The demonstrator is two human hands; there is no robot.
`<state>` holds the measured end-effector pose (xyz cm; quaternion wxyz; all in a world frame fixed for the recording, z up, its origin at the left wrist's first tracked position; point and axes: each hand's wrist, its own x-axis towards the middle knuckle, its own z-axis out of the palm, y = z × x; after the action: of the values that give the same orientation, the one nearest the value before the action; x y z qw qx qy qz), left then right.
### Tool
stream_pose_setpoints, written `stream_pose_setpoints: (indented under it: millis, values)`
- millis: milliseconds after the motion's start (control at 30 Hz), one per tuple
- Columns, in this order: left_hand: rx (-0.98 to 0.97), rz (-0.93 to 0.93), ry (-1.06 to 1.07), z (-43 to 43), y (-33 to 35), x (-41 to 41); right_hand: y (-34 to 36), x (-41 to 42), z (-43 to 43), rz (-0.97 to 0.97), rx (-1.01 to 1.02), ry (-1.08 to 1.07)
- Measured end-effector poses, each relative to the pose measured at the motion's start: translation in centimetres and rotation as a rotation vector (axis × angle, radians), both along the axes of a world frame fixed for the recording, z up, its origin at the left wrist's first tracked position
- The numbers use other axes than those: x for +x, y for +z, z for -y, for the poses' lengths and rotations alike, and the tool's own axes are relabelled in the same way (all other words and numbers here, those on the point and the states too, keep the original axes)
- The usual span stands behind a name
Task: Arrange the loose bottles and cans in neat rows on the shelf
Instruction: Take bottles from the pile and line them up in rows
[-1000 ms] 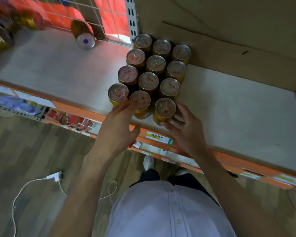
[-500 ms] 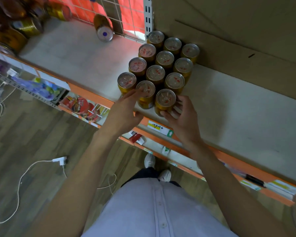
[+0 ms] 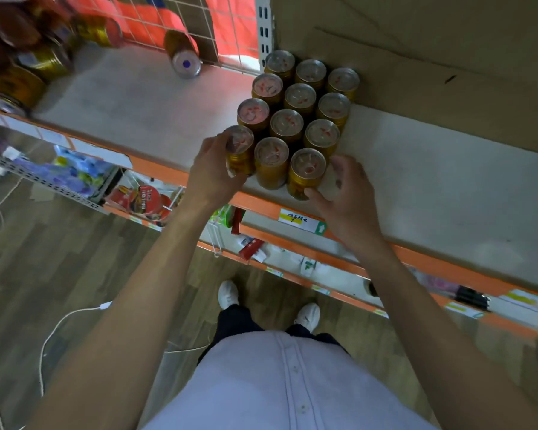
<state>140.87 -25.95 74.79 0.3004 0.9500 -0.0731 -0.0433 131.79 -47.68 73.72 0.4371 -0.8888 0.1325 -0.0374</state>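
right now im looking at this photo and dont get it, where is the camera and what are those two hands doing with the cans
There is no machine here, only a person's bare hands. The single picture comes from a camera worn on the head, looking down past the shirt and shoes. On the pale shelf twelve gold cans stand upright in a tight block beside a cardboard wall. The left hand grips the front left can. The right hand holds the front right can between thumb and curled fingers. Further back a lying can rests by the wire grid, and a loose heap of cans sits at the far left.
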Motion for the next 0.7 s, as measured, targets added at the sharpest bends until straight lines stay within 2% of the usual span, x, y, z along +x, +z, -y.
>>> stream_pose_setpoints:
  millis: [133, 300, 533, 700]
  values:
    - [-0.026, -0.023, -0.111, -2.0, 0.5, 0.3, 3.3, 0.6, -3.9, 0.078, -0.064, 0.0]
    - [-0.04, 0.096, -0.174, -10.2, 1.4, 1.1, 5.7, 4.6, -12.1, 0.106, -0.15, 0.112]
    - [0.005, 0.078, 0.038, -26.3, 1.3, 2.0, 4.0, 11.1, -26.6, 0.001, -0.125, 0.384]
    - [-0.007, 0.066, 0.207, -34.2, 1.8, 2.1, 3.6, 14.8, -34.9, -0.017, -0.151, 0.586]
